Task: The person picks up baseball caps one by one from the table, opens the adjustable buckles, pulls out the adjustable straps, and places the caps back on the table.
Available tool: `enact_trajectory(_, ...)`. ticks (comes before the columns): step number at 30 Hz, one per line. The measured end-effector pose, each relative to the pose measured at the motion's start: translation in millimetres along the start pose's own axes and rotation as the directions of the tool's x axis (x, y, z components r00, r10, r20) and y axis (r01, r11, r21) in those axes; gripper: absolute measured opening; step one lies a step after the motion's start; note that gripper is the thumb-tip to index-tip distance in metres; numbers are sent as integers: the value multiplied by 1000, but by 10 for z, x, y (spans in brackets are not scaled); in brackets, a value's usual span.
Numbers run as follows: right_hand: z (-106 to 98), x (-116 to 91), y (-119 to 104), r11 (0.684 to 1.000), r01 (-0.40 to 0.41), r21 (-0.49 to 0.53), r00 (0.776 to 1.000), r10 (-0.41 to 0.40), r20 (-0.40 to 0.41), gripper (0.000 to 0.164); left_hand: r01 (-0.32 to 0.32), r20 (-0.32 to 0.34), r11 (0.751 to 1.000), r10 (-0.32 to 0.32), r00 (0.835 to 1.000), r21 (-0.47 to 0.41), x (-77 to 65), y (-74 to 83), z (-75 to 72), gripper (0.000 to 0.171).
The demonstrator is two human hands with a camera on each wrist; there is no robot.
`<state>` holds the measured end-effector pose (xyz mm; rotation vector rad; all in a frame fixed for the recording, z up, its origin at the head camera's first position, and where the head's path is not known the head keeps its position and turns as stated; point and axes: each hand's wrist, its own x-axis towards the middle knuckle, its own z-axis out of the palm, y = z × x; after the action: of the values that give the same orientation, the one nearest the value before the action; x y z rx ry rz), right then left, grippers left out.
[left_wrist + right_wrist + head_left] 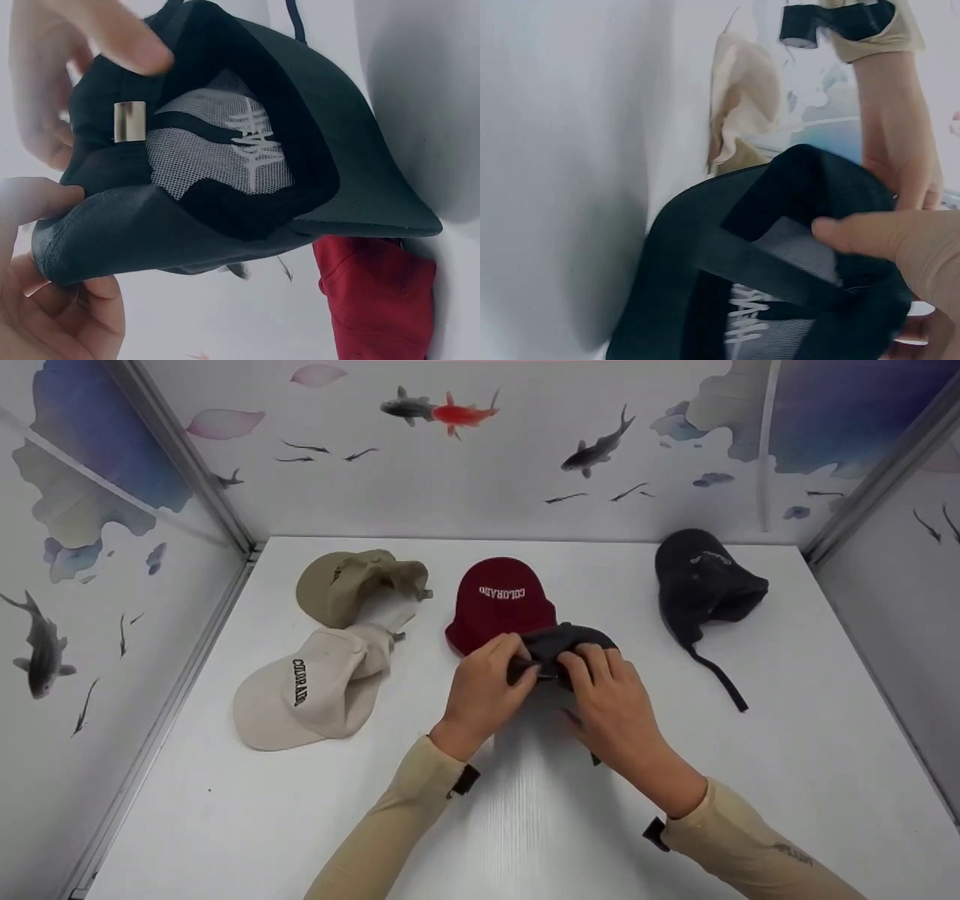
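Note:
A dark baseball cap (574,636) is held between both hands near the middle of the table. My left hand (484,690) grips one side of its back edge, thumb on one face and fingers behind. My right hand (619,701) pinches the opposite side, its thumb (855,232) reaching over the rim. The left wrist view looks into the cap, where mesh lining (217,150) with white lettering shows. A metal buckle (130,121) sits on the back edge, close to the right hand's fingers. The cap's brim (375,180) points away from the hands.
Just behind the held cap stands a red cap (501,600). To the left lie a khaki cap (330,585) and a cream cap (315,690), close together. Another dark cap (697,574), its strap (716,675) trailing forward, lies at the back right. Printed panels (450,472) enclose the white table.

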<state>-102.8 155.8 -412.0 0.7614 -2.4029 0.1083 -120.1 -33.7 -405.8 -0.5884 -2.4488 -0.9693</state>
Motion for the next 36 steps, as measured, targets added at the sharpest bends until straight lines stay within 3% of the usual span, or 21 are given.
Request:
enact_trajectory(5, 100, 36, 68, 996, -29, 79, 998, 34, -60, 38, 18, 16, 1000, -18, 1000, -23, -7, -19, -10, 18)
enact_trajectory(10, 85, 48, 160, 959, -82, 271, 996, 86, -5, 28, 27, 29, 999, -26, 999, -27, -20, -54, -27, 19)
enact_trajectory(14, 43, 60, 229, 876, -178, 448, 983, 143, 112, 22, 35, 32, 999, -34, 999, -29, -37, -90, -30, 18)
enact_trajectory(18, 6, 83, 286, 756, -289, 587, 952, 165, 257, 20, 27, 7, 1000, -27, 1000, -9, -44, -115, -31, 18)
enact_trajectory(22, -22, 101, 340, 643, -381, 664, 916, 165, 366, 21, 2, -52, 998, 1, 999, 55, -41, -127, -21, 25)
enact_trajectory(26, -26, 118, 368, 568, -433, 700, 895, 176, 411, 17, -15, -130, 981, 41, 991, 195, -51, -109, -5, 35)
enact_trajectory(30, -14, 125, 365, 491, -476, 730, 877, 205, 434, 13, -36, -157, 948, 90, 983, 316, -82, -50, 1, 28)
enact_trajectory(36, -5, 141, 339, 378, -507, 775, 862, 218, 457, 11, -67, -65, 974, 83, 994, 218, -160, 67, 19, 23)
